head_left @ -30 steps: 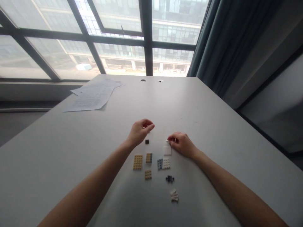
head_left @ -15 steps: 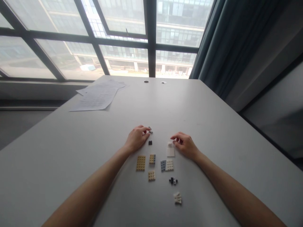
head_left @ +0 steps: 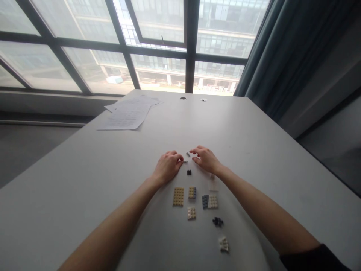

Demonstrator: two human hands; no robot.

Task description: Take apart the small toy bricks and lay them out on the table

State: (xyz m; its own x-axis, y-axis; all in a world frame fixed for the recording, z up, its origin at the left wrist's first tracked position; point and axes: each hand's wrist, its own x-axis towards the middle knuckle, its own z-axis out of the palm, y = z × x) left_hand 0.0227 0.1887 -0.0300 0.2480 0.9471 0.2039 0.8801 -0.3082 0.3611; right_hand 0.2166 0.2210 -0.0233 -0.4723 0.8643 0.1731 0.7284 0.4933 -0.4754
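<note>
My left hand is closed, thumb and forefinger pinching one end of a small grey building-block piece. Just beyond it lies a second small grey block piece. My right hand is beside that second piece, thumb and fingers apart with nothing between them; its fingertips are close to the piece, and I cannot tell if they touch. Nearer to me is a small black brick. A white flat piece lies partly behind my right wrist.
Closer in lie a tan plate, a tan-and-grey stack, a smaller tan plate, a grey plate against a white plate, a black piece and white pieces. Paper sheets lie at the far left.
My right hand has moved left and away from me, from the white flat piece to the grey pieces. My left hand has closed on the nearer grey piece. The view has shifted slightly.
</note>
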